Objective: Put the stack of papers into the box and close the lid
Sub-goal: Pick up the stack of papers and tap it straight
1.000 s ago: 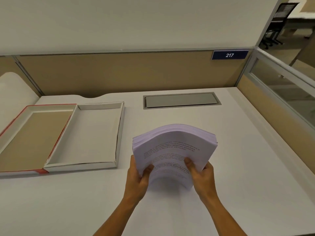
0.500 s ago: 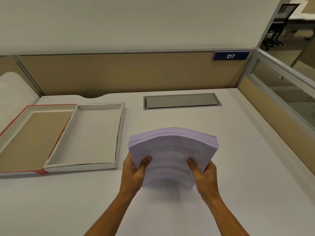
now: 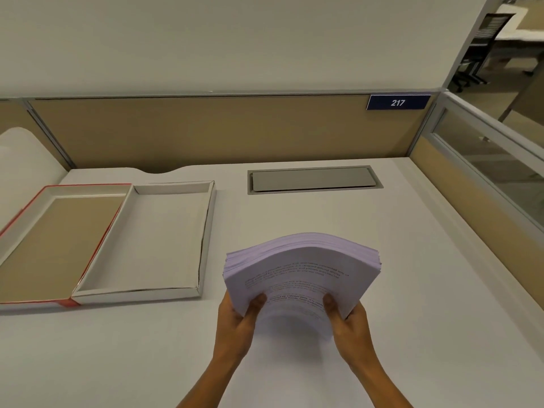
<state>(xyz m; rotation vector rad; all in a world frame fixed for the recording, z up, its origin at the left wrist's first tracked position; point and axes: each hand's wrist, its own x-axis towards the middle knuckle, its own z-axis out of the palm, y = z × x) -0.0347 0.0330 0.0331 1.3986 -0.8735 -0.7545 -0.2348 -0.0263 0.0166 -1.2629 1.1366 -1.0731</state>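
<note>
A thick stack of printed papers (image 3: pixel 303 265) is held above the white desk, bowed upward in the middle. My left hand (image 3: pixel 238 318) grips its near left corner and my right hand (image 3: pixel 348 323) grips its near right corner, thumbs on top. The open box (image 3: pixel 206 231) lies to the left of the stack, a shallow white tray with nothing inside. Its red-edged lid (image 3: pixel 26 219) lies flat beside it further left, brown inside facing up.
A grey cable hatch (image 3: pixel 313 179) is set into the desk behind the stack. Tan partition panels (image 3: pixel 206 131) close off the back, and a glass-topped partition (image 3: pixel 482 178) runs along the right. A white curved panel (image 3: pixel 23 160) stands at the far left.
The stack has shifted slightly left and toward me in both hands, and its left edge has swung a little nearer the box. Box and lid have not moved.
</note>
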